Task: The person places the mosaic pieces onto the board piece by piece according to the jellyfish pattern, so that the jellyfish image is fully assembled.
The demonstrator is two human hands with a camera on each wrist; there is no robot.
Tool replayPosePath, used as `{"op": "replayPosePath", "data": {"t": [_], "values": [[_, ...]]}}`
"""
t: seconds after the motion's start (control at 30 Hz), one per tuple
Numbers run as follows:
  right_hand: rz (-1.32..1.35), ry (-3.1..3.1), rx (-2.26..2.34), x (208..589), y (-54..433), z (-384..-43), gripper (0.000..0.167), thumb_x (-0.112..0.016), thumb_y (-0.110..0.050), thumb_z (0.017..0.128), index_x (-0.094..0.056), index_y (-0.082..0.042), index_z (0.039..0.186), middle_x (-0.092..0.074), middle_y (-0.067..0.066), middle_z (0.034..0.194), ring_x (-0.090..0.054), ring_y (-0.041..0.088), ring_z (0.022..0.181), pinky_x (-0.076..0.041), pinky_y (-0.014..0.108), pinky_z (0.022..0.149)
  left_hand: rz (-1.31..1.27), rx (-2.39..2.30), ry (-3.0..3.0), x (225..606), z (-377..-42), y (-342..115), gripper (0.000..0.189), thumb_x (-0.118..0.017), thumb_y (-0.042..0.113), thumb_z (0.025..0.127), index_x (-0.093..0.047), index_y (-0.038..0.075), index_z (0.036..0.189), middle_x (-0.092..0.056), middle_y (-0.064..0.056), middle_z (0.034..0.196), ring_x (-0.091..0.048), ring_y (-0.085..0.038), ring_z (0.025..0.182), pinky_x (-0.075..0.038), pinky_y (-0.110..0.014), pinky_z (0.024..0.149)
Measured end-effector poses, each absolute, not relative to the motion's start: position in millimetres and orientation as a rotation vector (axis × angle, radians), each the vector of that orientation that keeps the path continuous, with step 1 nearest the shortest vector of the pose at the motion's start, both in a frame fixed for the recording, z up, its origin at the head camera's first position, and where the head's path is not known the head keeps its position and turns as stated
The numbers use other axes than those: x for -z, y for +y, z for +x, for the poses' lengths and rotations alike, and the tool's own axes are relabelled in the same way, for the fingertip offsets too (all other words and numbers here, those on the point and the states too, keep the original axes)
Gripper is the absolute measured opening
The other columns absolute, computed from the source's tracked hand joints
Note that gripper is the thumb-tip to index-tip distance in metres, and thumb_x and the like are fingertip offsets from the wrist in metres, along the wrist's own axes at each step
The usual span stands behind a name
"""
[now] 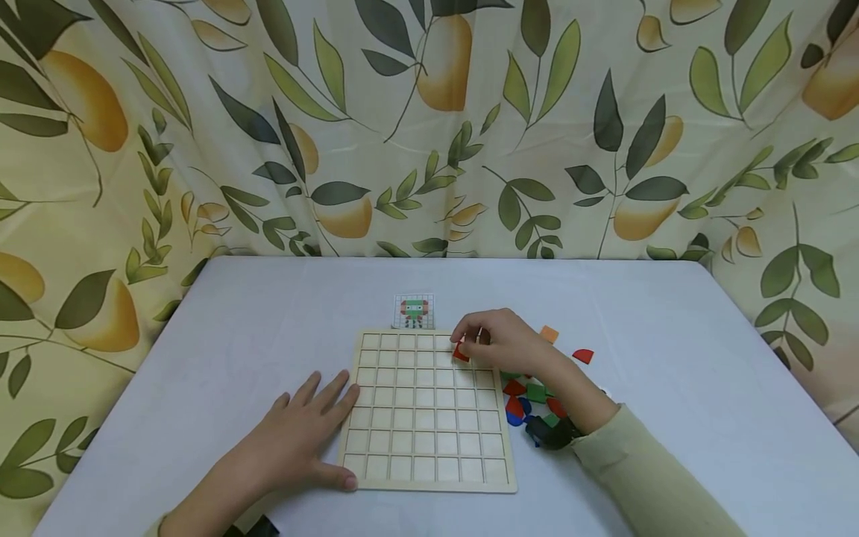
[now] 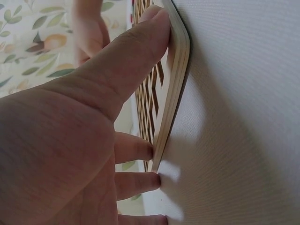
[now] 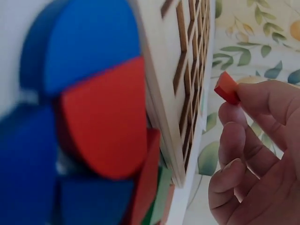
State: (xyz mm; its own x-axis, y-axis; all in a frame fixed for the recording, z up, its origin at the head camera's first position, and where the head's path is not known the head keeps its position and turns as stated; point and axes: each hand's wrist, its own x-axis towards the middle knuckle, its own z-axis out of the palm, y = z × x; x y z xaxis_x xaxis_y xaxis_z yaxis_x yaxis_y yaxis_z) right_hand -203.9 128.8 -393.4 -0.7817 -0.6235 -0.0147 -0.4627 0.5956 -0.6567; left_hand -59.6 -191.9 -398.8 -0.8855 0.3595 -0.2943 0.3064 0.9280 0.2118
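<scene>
A pale wooden grid board (image 1: 424,421) lies flat on the white table, its square cells bare. Along its left edge rests my left hand (image 1: 298,432), fingers spread and straight. In the left wrist view the thumb (image 2: 145,40) lies on the board's near corner while fingertips touch the side. My right hand (image 1: 510,339) is over the far right cells, pinching a small red block (image 3: 227,87) between thumb and forefinger. The right wrist view shows that block held above the board, its full shape partly covered by the fingers.
Loose red, green and blue blocks (image 1: 535,392) lie against the board's right side, partly under the right forearm. An orange block (image 1: 549,333) and a red quarter-round block (image 1: 583,356) lie farther out. A small picture card (image 1: 414,311) sits beyond the board's far edge.
</scene>
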Motion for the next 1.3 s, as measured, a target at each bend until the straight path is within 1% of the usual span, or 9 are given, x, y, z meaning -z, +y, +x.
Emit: {"op": "replayPosePath", "data": {"t": [0.13,0.33,0.57,0.87,1.13,1.3], "values": [[-0.917,2.586,0.900,397.6,125.9,-204.7,0.013,-0.066,-0.014,0.092,-0.074,-0.022,0.099,-0.063,-0.009,0.077,-0.054,0.013,0.063,-0.046,0.029,0.059,0.499,-0.233,2.752,397.8,-59.7,-192.8,0.121,-0.068,0.083,0.062,-0.032,0.018,0.158,-0.021,-0.007,0.166,-0.018,-0.047,0.149,-0.027,-0.076,0.103],[-0.941,2.624,0.787,400.4,124.2,-206.9,0.013,-0.065,-0.015,0.093,-0.074,-0.023,0.098,-0.063,-0.012,0.076,-0.054,0.010,0.066,-0.047,0.029,0.062,0.526,-0.238,2.773,397.0,-58.5,-193.5,0.119,-0.068,0.082,0.064,-0.032,0.017,0.157,-0.022,-0.008,0.166,-0.020,-0.048,0.148,-0.029,-0.076,0.102],[-0.927,2.600,0.771,398.9,123.8,-205.4,0.013,-0.065,-0.015,0.094,-0.074,-0.022,0.099,-0.065,-0.011,0.078,-0.055,0.011,0.068,-0.049,0.030,0.064,0.541,-0.225,2.784,397.3,-58.7,-193.4,0.120,-0.068,0.082,0.064,-0.033,0.016,0.157,-0.023,-0.010,0.165,-0.021,-0.049,0.148,-0.031,-0.075,0.101],[-0.910,2.588,0.753,398.1,123.5,-204.5,0.013,-0.065,-0.016,0.095,-0.076,-0.024,0.099,-0.065,-0.011,0.078,-0.054,0.012,0.069,-0.048,0.030,0.064,0.502,-0.245,2.752,395.3,-60.1,-191.9,0.120,-0.070,0.081,0.063,-0.032,0.017,0.157,-0.021,-0.008,0.166,-0.017,-0.048,0.149,-0.026,-0.077,0.103],[-0.930,2.622,0.696,397.1,121.9,-203.2,0.014,-0.066,-0.016,0.094,-0.077,-0.022,0.100,-0.064,-0.010,0.086,-0.053,0.010,0.073,-0.047,0.029,0.066,0.518,-0.238,2.764,397.2,-59.7,-192.8,0.120,-0.069,0.081,0.063,-0.033,0.017,0.157,-0.021,-0.009,0.166,-0.019,-0.048,0.149,-0.028,-0.077,0.102],[-0.914,2.641,0.679,397.0,120.0,-202.4,0.012,-0.067,-0.018,0.095,-0.073,-0.021,0.104,-0.063,-0.009,0.079,-0.054,0.010,0.068,-0.047,0.028,0.063,0.525,-0.246,2.763,399.1,-60.0,-194.0,0.120,-0.068,0.082,0.064,-0.032,0.017,0.157,-0.021,-0.009,0.166,-0.018,-0.048,0.149,-0.027,-0.077,0.103]]}}
